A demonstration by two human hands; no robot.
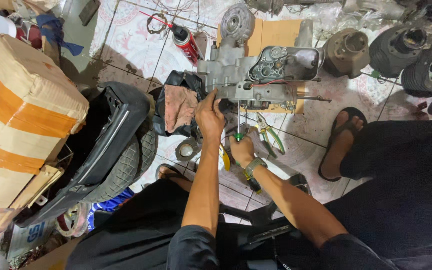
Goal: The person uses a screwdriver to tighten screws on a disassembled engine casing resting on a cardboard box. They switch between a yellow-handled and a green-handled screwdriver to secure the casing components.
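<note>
left hand: grip pressed on ribbed grey metal engine case | right hand: grip closed round green-handled screwdriver

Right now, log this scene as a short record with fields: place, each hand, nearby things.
place: tiled floor, person seated, head camera looking down
left hand: pressed on the lower edge of the engine case
right hand: gripping a green-handled screwdriver, tip up at the engine underside
wrist: watch on the right arm
nearby: pliers on the floor, pink rag, red spray can, tyre, taped box
foot: in a sandal
</note>
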